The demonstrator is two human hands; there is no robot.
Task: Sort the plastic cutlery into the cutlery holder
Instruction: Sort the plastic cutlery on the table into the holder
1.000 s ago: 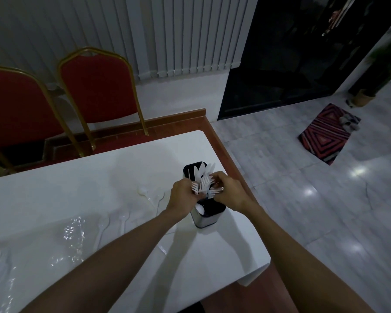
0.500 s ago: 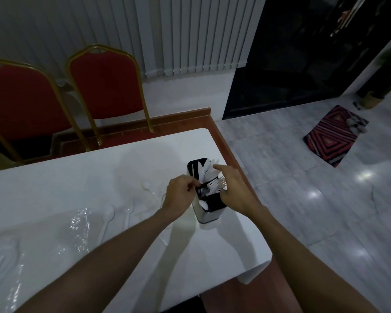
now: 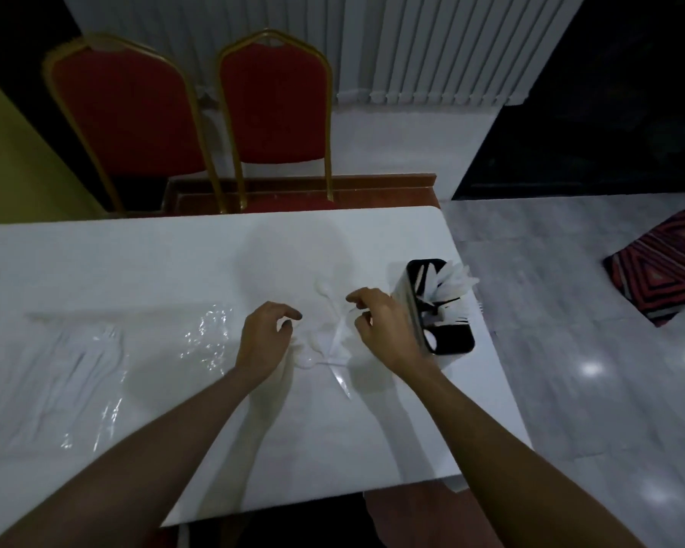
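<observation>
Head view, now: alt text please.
A person's right hand reaches a handle among loose white spoons on a white table, the left hand hovering beside it, loosely curled. A black holder with white cutlery stands just to the right; plastic wrap lies to the left.

Table (image 3: 143,267) in front, long side left to right. Holder (image 3: 457,348) on table near right end, just short of edge, with cutlery (image 3: 453,284) standing in far compartments. Loose spoons (image 3: 325,294) on table just left of holder, between left hand (image 3: 264,342) and right hand (image 3: 384,330). Right hand just beside holder. Plastic wrap (image 3: 76,373) with more cutlery on table, far left, well apart from holder. Two chairs (image 3: 273,104) side by side behind table. Rug (image 3: 661,267) on floor, right of table.
</observation>
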